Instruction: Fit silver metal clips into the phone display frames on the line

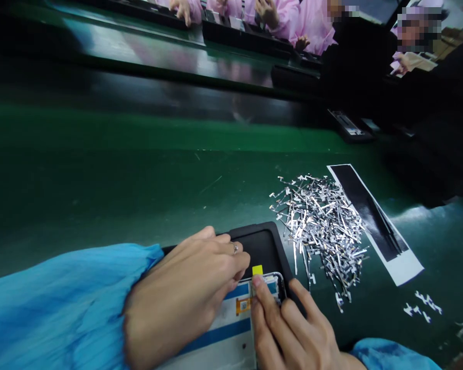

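One fingertip of the right hand [297, 329] touches a yellow tab [257, 270] edging the device [231, 354] beneath, the left hand [200, 277] curled alongside (whether either grips, I cannot tell).

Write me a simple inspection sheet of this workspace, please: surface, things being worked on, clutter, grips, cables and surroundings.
Surface: green table, shiny in places.
Job's things: open flat device with a yellow tab at its upper end, lying in a black tray.
Clutter: pile of small strips, black-and-white sheet beside it, white bits nearer the person.
Grips: bare hands; right hand has a fingertip at the tab, left hand is over the device, its fingertips hidden.
Cables: nothing certain; the strips might be ribbon cables.
Surroundings: people in pink across the way.
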Demonstrator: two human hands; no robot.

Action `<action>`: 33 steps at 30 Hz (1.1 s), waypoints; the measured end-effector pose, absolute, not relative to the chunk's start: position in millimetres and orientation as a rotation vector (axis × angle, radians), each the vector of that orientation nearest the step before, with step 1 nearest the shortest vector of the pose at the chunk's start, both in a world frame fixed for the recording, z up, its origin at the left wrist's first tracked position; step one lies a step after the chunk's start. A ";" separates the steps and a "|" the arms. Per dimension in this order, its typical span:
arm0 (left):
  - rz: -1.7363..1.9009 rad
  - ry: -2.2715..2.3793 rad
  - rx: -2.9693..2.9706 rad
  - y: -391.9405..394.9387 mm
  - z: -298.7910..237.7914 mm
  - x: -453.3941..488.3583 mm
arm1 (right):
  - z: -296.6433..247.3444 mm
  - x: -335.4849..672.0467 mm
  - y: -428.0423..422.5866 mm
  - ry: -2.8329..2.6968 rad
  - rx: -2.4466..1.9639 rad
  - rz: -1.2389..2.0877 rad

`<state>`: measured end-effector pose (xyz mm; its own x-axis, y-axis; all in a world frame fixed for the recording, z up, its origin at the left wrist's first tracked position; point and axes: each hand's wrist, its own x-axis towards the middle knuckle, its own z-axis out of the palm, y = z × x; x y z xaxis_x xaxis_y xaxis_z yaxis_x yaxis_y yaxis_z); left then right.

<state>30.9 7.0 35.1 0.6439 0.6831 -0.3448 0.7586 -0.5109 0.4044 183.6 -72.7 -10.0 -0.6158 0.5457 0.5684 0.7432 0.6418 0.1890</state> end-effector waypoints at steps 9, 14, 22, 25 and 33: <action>-0.040 1.136 2.618 4.0 25.3 14.9 | -6.6 180.7 -69.6 -2.405 -0.991 -0.538; 0.084 1.078 2.515 1.6 22.9 5.2 | -10.6 179.9 -67.3 -2.356 -0.992 -0.570; 0.211 1.244 2.485 -9.2 21.9 9.4 | -9.7 179.2 -65.6 -2.290 -0.988 -0.584; 0.312 1.249 2.452 -11.8 21.2 3.0 | -7.0 178.3 -65.4 -2.268 -0.979 -0.592; 0.287 1.590 2.486 -5.0 3.7 -53.1 | -34.9 177.6 -66.4 -2.074 -0.965 -0.616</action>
<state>-53.1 -5.0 3.7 0.4107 0.9093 0.0668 0.8753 -0.4137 0.2502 177.6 -66.4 -34.9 -0.4312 0.4302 0.7931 0.7936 0.5991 0.1065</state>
